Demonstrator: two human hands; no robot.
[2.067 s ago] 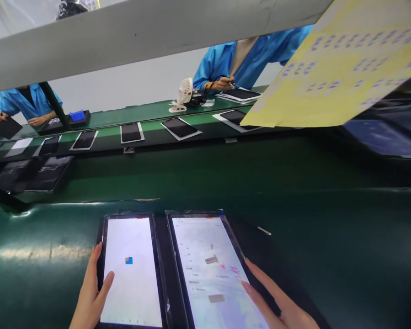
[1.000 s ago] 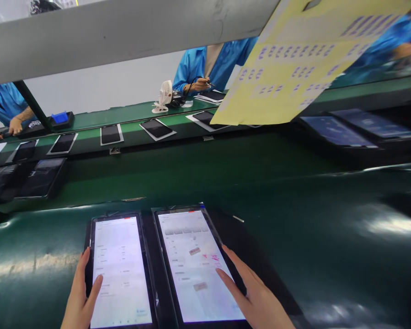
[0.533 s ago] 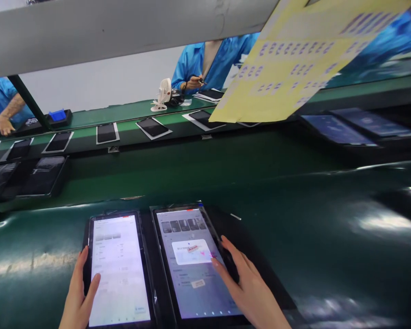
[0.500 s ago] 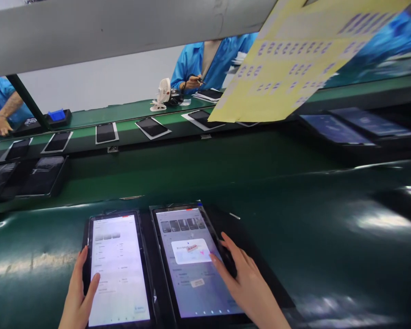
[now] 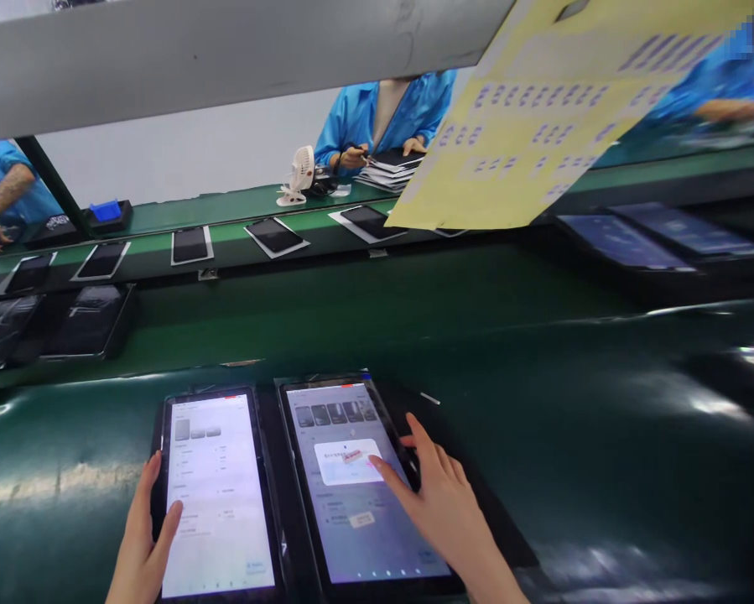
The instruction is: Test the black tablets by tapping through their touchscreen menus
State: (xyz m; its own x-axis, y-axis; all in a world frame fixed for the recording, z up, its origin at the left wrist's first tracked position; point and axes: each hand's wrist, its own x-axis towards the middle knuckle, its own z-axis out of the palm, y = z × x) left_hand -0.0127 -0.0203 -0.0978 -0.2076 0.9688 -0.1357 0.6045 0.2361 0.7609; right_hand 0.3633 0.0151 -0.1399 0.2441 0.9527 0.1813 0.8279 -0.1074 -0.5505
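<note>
Two tablets with lit screens lie side by side in front of me. My left hand [image 5: 143,537] grips the left tablet [image 5: 219,495] by its left edge, thumb over the screen and fingers along the side. The right tablet [image 5: 389,545] shows a grey screen with a white pop-up box and two small stickers. My right hand [image 5: 445,507] is over its right edge with fingers apart. Its thumb is at the pop-up, and whether it presses the glass I cannot tell. Dark trays or mats show around both tablets.
Beyond the green bench [image 5: 603,436], several dark tablets [image 5: 189,244] on white sheets line a belt. Black trays [image 5: 91,323] sit at the left and right. A yellow paper [image 5: 508,134] hangs down. Co-workers in blue [image 5: 345,122] and a white fan [image 5: 301,172] are behind.
My right thumb has shifted left across the pop-up. A larger thumbnail appears on the left tablet's screen. The black trays at left have moved right, and a co-worker's hand now rests on a stack.
</note>
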